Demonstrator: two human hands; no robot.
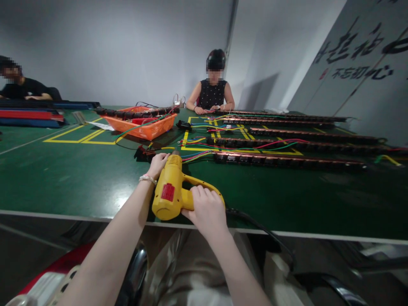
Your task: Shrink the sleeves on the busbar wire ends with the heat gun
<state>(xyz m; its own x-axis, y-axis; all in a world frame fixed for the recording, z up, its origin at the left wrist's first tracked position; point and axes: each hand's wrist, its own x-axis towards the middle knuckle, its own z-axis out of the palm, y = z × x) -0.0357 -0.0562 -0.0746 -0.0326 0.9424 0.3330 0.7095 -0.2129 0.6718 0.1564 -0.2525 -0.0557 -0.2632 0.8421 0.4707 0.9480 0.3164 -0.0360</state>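
Observation:
A yellow heat gun [168,185] is held by its handle in my right hand [208,208], with its nozzle pointing away from me over the table. Beside the nozzle, my left hand [157,165] is closed, its fingertips partly hidden by the gun. What they pinch cannot be made out. Coloured wires [197,156] run from just past the nozzle to a long black strip with copper-coloured edging [287,160]. A dark connector piece [143,154] lies just beyond my left hand.
Several more wired strips [296,145] lie across the green table [79,178]. An orange basket [143,129] with black parts stands at the back left. The gun's black cord [255,221] drops over the front edge. One person [212,93] sits opposite, another [27,88] far left.

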